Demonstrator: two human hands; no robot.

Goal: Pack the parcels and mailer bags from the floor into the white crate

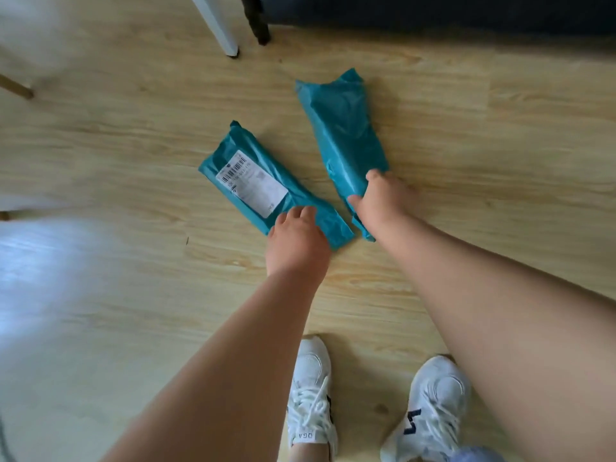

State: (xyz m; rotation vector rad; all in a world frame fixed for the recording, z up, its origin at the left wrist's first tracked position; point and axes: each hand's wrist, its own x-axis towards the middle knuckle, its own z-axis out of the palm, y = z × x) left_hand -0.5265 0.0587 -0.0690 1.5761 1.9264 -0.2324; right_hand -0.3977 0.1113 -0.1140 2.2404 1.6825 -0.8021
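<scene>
Your right hand (378, 198) hides its fingers round the plain bag (340, 128); your left hand (296, 238) covers the near end of the labelled bag (233, 141), grip unclear; the label (251, 181) is too small to read

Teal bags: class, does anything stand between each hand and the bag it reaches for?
Nothing visible. The left hand touches the near end of the labelled bag, and the right hand grips the near end of the plain bag. The crate is out of view.
</scene>
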